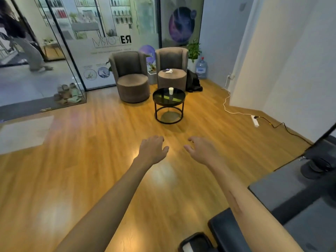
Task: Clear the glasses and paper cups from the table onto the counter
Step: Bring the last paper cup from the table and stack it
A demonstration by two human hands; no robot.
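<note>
A white paper cup stands upright on a small round black glass-topped table across the room. My left hand and my right hand are stretched out in front of me over the wooden floor, well short of the table. Both hands hold nothing and their fingers are loosely apart. A grey counter surface lies at my lower right.
Two brown armchairs stand behind the table, the right one with small items on its seat. A power strip with cables lies on the floor at right. A water jug, a dark bag and a glass wall stand beyond.
</note>
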